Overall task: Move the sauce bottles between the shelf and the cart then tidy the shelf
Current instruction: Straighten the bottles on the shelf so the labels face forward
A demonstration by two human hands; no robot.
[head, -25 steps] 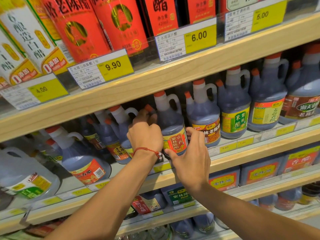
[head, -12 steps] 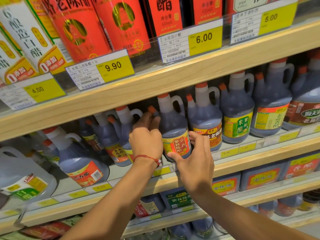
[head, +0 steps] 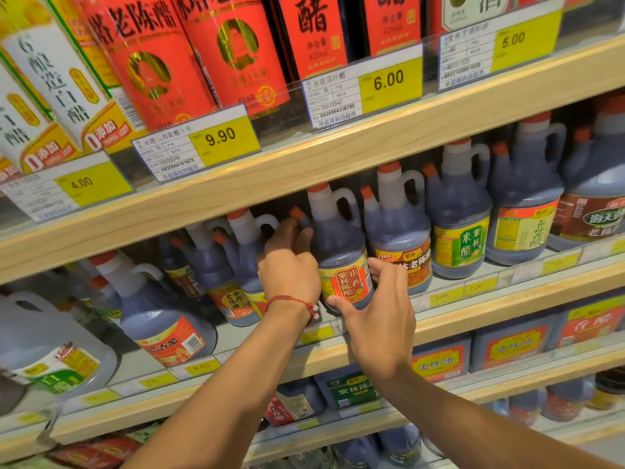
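Squaring a vinegar jug (head: 341, 252) at the shelf's (head: 473, 309) front edge.
Fingers of the left hand (head: 291, 265) curl round its shoulder; the right hand's (head: 375, 316) spread round the base, probably facing the label out.

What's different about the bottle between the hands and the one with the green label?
The red-label bottle has a red and yellow label; the green-label bottle has a green and yellow one. The left hand and right hand hold the red-label bottle; no hand touches the green-label bottle. Both stand upright on one shelf, dark inside, orange-capped.
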